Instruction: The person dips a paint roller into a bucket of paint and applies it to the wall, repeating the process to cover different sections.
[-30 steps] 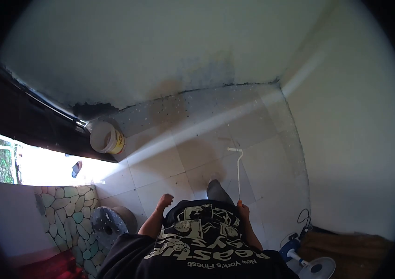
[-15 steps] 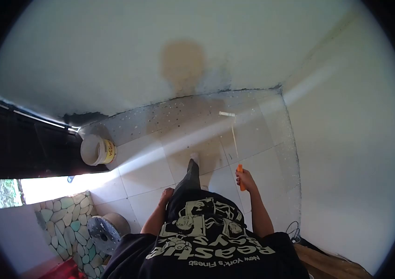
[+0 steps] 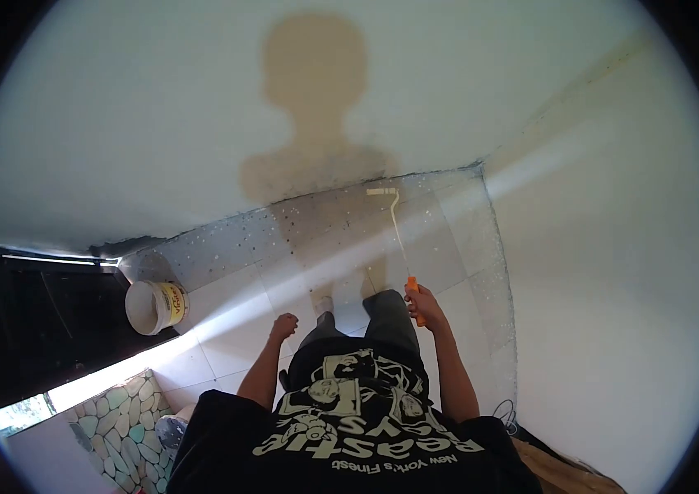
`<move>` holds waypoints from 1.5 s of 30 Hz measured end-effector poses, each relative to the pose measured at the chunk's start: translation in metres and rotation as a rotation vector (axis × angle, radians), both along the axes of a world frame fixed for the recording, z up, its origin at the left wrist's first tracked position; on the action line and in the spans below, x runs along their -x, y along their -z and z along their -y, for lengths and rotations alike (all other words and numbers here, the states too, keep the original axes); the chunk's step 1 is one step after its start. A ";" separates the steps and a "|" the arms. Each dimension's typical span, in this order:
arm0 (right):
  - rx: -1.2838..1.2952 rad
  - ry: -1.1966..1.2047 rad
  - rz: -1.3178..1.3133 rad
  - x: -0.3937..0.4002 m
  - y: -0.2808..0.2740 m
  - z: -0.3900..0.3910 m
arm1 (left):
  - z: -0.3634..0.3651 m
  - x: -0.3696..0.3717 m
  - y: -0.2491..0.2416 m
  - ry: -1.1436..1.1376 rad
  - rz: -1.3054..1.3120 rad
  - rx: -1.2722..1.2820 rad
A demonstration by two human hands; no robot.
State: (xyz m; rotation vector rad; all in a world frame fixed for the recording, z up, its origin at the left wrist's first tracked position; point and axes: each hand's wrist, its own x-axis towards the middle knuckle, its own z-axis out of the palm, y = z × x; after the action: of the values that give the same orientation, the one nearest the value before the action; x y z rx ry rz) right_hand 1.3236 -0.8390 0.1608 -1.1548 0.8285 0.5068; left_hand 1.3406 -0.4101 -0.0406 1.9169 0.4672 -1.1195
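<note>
My right hand (image 3: 426, 308) is wrapped round the orange handle of a paint roller (image 3: 399, 233). The roller's thin bent rod points away from me, and its narrow pale head (image 3: 380, 192) hangs over the floor close to the foot of the wall. My left hand (image 3: 285, 326) is out in front of my left side with its fingers curled in, and nothing shows in it. A white bucket with a yellow label (image 3: 144, 309) is nearest to that hand, standing off to the left.
Ahead is a pale wall (image 3: 176, 123) carrying my shadow; another wall (image 3: 604, 296) rises on the right. Paint spots dot the tiled floor (image 3: 238, 300). A dark door panel (image 3: 37, 305) is at left, above pebble-patterned flooring (image 3: 123, 424). A coiled cable (image 3: 506, 414) lies at lower right.
I have stepped nearer the wall, and my shadow on it is higher. The roller in my right hand has shifted slightly left. My left hand has come forward from beside my leg.
</note>
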 end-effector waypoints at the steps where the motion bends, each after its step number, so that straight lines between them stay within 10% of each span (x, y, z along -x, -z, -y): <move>1: -0.002 -0.003 -0.006 -0.014 0.003 0.009 | 0.011 -0.011 -0.004 -0.025 0.069 0.056; 9: 0.061 -0.100 -0.012 -0.130 0.054 0.089 | 0.110 -0.018 0.020 -0.244 0.170 0.035; 12: 0.017 -0.100 -0.084 -0.168 0.078 0.121 | 0.149 0.022 0.075 0.303 0.361 -0.303; 18: -0.013 -0.191 -0.125 -0.212 0.134 0.164 | 0.290 0.003 -0.012 -0.003 0.034 -0.275; 36: -0.068 -0.059 -0.115 -0.301 0.314 0.159 | 0.338 0.040 0.047 -0.008 0.005 -0.206; 45: -0.035 -0.027 -0.090 -0.245 0.193 0.157 | 0.336 0.040 0.043 -0.019 0.019 -0.189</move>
State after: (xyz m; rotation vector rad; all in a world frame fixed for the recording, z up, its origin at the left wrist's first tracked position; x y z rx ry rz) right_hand 1.5690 -0.9961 -0.0327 -1.1190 0.8795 0.5966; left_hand 1.3006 -0.7461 -0.0834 2.0799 0.5975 -1.0758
